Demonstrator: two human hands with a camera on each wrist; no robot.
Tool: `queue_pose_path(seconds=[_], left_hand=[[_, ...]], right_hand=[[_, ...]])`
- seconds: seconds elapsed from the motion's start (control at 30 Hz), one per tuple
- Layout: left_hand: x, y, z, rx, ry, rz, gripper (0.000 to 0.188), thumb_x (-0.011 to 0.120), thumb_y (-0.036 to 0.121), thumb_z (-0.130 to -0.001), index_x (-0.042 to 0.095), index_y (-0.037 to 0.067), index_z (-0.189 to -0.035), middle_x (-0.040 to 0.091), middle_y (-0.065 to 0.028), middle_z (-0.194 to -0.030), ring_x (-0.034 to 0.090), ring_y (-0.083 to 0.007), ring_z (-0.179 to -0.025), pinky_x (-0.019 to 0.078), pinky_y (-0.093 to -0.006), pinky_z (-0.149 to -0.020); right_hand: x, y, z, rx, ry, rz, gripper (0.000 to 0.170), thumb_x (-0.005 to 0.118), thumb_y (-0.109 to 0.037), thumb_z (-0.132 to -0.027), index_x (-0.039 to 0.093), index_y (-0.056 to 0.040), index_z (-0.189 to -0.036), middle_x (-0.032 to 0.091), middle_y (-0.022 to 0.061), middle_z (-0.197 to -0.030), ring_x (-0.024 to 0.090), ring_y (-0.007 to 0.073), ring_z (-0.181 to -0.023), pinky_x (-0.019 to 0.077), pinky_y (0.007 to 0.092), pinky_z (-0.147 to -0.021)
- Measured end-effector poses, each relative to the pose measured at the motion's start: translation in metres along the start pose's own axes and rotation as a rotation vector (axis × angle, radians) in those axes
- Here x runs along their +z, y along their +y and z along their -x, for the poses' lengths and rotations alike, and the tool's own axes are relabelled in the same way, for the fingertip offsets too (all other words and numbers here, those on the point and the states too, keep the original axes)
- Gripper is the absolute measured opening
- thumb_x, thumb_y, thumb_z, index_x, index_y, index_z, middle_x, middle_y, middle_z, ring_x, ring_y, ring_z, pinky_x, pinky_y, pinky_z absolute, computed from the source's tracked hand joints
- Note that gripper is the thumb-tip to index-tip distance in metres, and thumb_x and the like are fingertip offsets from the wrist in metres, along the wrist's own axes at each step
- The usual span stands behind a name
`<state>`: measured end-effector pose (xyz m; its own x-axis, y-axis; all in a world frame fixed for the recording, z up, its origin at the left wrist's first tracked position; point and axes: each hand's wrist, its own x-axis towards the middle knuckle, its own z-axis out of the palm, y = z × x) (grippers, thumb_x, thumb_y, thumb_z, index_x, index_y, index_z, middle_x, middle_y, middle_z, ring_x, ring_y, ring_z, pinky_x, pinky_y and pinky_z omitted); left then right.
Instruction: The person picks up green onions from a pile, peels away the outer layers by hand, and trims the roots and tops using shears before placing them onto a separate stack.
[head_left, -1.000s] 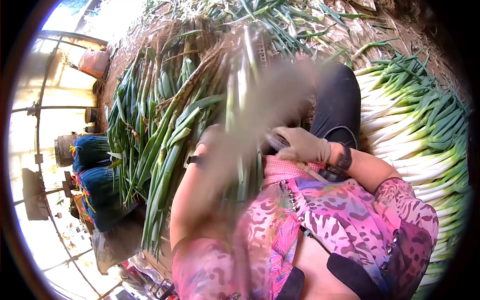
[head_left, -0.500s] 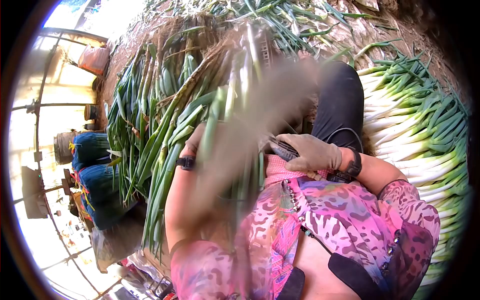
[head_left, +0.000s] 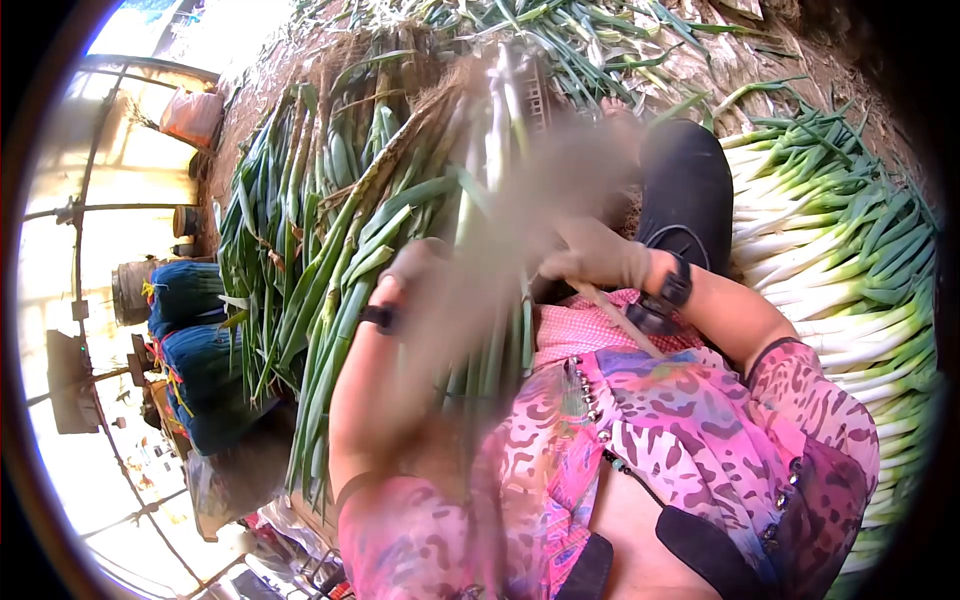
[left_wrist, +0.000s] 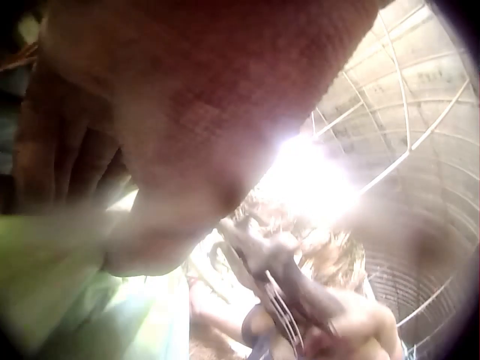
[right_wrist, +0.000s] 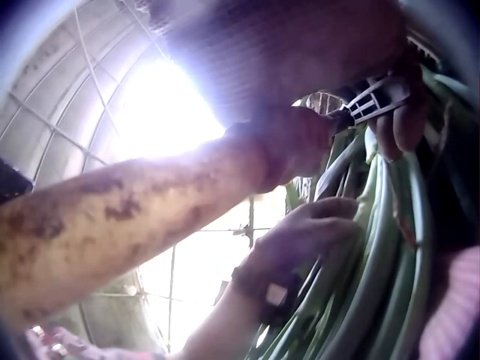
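Note:
My gloved left hand [head_left: 418, 262] bends its fingers around green onion stalks [right_wrist: 375, 247] at the heap's near side. Its thumb lies over a pale green stalk [left_wrist: 142, 300] in the left wrist view. My gloved right hand [head_left: 600, 252], close by in front of the lap, grips a hand tool by its wooden handle [head_left: 622, 322]. The stained handle [right_wrist: 135, 202] looms large in the right wrist view, and a grey slotted part [right_wrist: 379, 101] shows by the fingers. A blurred brown strip [head_left: 500, 270] near the head camera hides the space between the hands.
A tall heap of untrimmed green onions [head_left: 300, 230] lies at left. Rows of white-stemmed onions [head_left: 800, 240] lie at right. Loose leaves [head_left: 590, 50] litter the ground ahead. Tied blue bundles [head_left: 200, 380] stand at far left. A dark-clad knee [head_left: 688, 180] rises beside the right hand.
My right hand has shifted left and slightly upward and turned, so the grey ribbed tool part is hidden and the handle shows. A green stalk raised by my left hand has dropped lower.

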<state>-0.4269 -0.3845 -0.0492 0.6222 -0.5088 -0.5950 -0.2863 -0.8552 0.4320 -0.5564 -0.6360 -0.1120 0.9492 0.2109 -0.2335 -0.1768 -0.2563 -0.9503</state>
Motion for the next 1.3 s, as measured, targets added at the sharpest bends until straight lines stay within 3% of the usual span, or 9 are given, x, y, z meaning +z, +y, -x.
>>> queue_pose_path(seconds=[0.23,0.33,0.6,0.63,0.77,0.87,0.9,1.0,1.3], left_hand=[[-0.023,-0.046,-0.008,-0.196,-0.012,0.511,0.047,0.072,0.024,-0.083,0.067,0.0,-0.123,0.071,-0.0063,-0.1,0.065,-0.0125,-0.082,0.0528,-0.026,-0.075],[-0.018,-0.046,-0.008,-0.187,0.019,0.491,0.047,0.072,0.023,-0.083,0.067,0.0,-0.123,0.071,-0.0064,-0.101,0.065,-0.0131,-0.083,0.0532,-0.0263,-0.077],[0.001,-0.036,-0.017,-0.104,-0.011,0.444,0.047,0.07,0.025,-0.082,0.067,-0.003,-0.12,0.071,-0.0066,-0.101,0.064,-0.0139,-0.088,0.0513,-0.0269,-0.081],[0.006,-0.034,-0.02,-0.08,-0.013,0.396,0.047,0.07,0.025,-0.082,0.068,-0.004,-0.118,0.071,-0.0065,-0.1,0.064,-0.014,-0.088,0.0508,-0.027,-0.081],[0.007,-0.027,-0.021,-0.058,-0.031,0.314,0.043,0.071,0.025,-0.082,0.069,-0.003,-0.115,0.07,-0.0054,-0.096,0.063,-0.0131,-0.084,0.0507,-0.0266,-0.078],[-0.007,0.034,0.019,-0.247,-0.044,0.546,0.041,0.073,0.025,-0.08,0.07,-0.002,-0.111,0.07,-0.0045,-0.091,0.062,-0.0117,-0.079,0.0507,-0.0261,-0.072],[-0.003,0.035,0.021,-0.123,-0.029,0.427,0.041,0.073,0.026,-0.08,0.07,-0.002,-0.111,0.069,-0.0043,-0.09,0.062,-0.0114,-0.078,0.0506,-0.026,-0.071],[0.009,0.044,0.023,0.125,-0.014,0.185,0.043,0.074,0.028,-0.079,0.069,-0.002,-0.11,0.068,-0.0041,-0.088,0.061,-0.011,-0.077,0.0505,-0.0259,-0.069],[0.031,0.042,0.003,0.183,0.118,0.013,0.048,0.073,0.04,-0.079,0.065,-0.002,-0.099,0.07,-0.0139,-0.09,0.065,-0.0231,-0.085,0.0527,-0.0366,-0.077]], right_hand=[[0.001,-0.016,0.058,-0.113,-0.195,0.071,0.074,0.07,-0.035,-0.076,0.048,0.0074,-0.133,0.065,0.0252,-0.105,0.065,0.0365,-0.102,0.0503,0.0426,-0.089],[-0.009,-0.043,0.053,0.183,-0.276,-0.026,0.074,0.071,-0.034,-0.076,0.048,0.0067,-0.133,0.064,0.0254,-0.109,0.064,0.0373,-0.106,0.0491,0.0425,-0.092],[0.001,-0.016,0.034,-0.06,-0.072,0.195,0.056,0.07,-0.027,-0.078,0.056,0.0007,-0.125,0.067,0.0235,-0.101,0.066,0.036,-0.096,0.0512,0.042,-0.085],[0.002,-0.016,0.023,-0.015,-0.011,0.087,0.039,0.067,-0.033,-0.078,0.06,-0.0008,-0.098,0.067,0.0187,-0.079,0.069,0.0332,-0.076,0.0524,0.0418,-0.071],[0.011,0.037,-0.026,-0.149,0.038,0.104,0.039,0.067,-0.034,-0.078,0.06,0.0004,-0.095,0.067,0.0172,-0.076,0.069,0.0308,-0.072,0.053,0.0406,-0.069],[-0.004,-0.02,0.019,-0.077,-0.058,0.054,0.038,0.067,-0.033,-0.079,0.059,0.0014,-0.093,0.066,0.0154,-0.07,0.068,0.0295,-0.068,0.0532,0.0401,-0.066],[-0.014,-0.05,0.033,0.172,-0.216,-0.028,0.039,0.067,-0.034,-0.078,0.059,0.0008,-0.093,0.067,0.0184,-0.077,0.068,0.0318,-0.073,0.0525,0.0409,-0.069],[-0.005,-0.004,0.009,-0.121,0.014,0.167,0.041,0.067,-0.036,-0.077,0.06,0.0007,-0.094,0.067,0.0202,-0.079,0.067,0.0341,-0.075,0.0516,0.0416,-0.07],[-0.026,0.001,-0.087,0.168,0.103,0.051,0.032,0.063,-0.029,-0.082,0.065,0.0029,-0.078,0.067,0.0149,-0.065,0.065,0.024,-0.053,0.0523,0.0355,-0.054]])
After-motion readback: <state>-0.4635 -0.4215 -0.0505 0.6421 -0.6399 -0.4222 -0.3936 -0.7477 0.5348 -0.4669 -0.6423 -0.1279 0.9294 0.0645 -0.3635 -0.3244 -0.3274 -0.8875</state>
